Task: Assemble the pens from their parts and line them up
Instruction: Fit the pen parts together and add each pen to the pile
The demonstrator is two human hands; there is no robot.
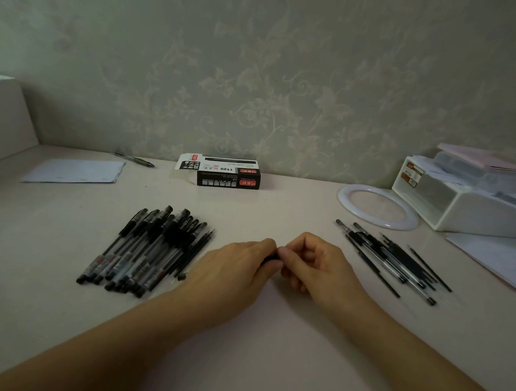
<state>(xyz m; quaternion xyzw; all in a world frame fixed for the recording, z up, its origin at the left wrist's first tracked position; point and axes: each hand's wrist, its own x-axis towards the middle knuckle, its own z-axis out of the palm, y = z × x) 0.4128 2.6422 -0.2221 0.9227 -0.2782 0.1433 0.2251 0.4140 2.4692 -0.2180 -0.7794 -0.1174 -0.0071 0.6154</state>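
My left hand and my right hand meet at the middle of the table, fingers curled, both pinching a small black pen part that is mostly hidden between them. A pile of several assembled black pens lies to the left of my left hand. A small black cap lies loose beside that pile. To the right of my right hand lies a loose heap of pen barrels and refills.
A black-and-white pen box stands at the back centre by the wall. A paper sheet and a green pen lie back left. A white ring, a white organiser and papers are on the right.
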